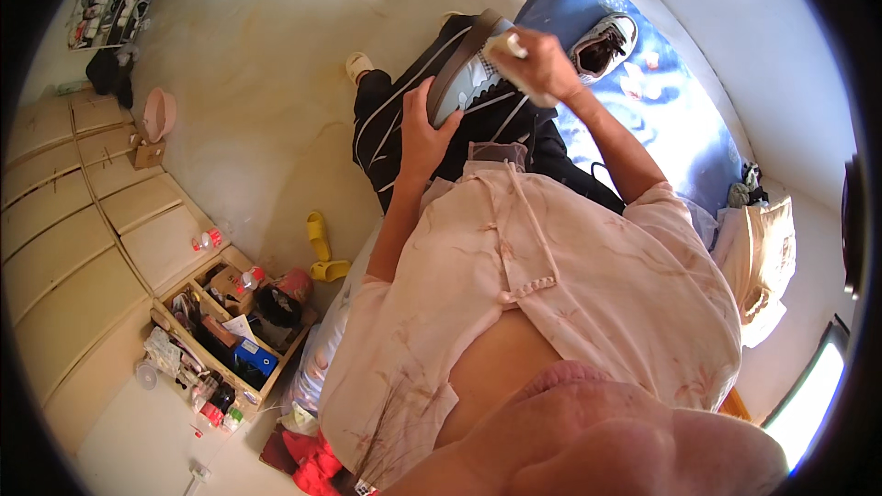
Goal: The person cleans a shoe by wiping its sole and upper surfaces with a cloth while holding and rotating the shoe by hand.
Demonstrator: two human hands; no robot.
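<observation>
The person sits on the edge of a bed (671,119) covered in a blue patterned sheet, with a grey and white sneaker (464,73) resting across the lap on dark striped trousers (390,119). The left hand (421,133) cups the near side of the shoe, its grip curled around the sole edge with the thumb lying up along the brown rim, so the shoe sits just beyond and partly inside that hold. The right hand (542,64) is closed into a tight grip on a small pale cloth or wipe (507,46), pressed down against the far upper part of the same sneaker. The shoe lies between the two hands, touched by both.

Its mate, a second sneaker (604,41), lies on the bed just past the right hand, opening facing up, not touched by either hand. A pair of yellow slippers (322,248) sits on the pale floor (266,83) beside the bed, well apart from the hands. Farther left, an open wooden drawer (230,331) is crammed with small bottles and packets. A pink hat (158,115) lies near the cabinets, and a shoe rack (110,5) stands in the far corner.
</observation>
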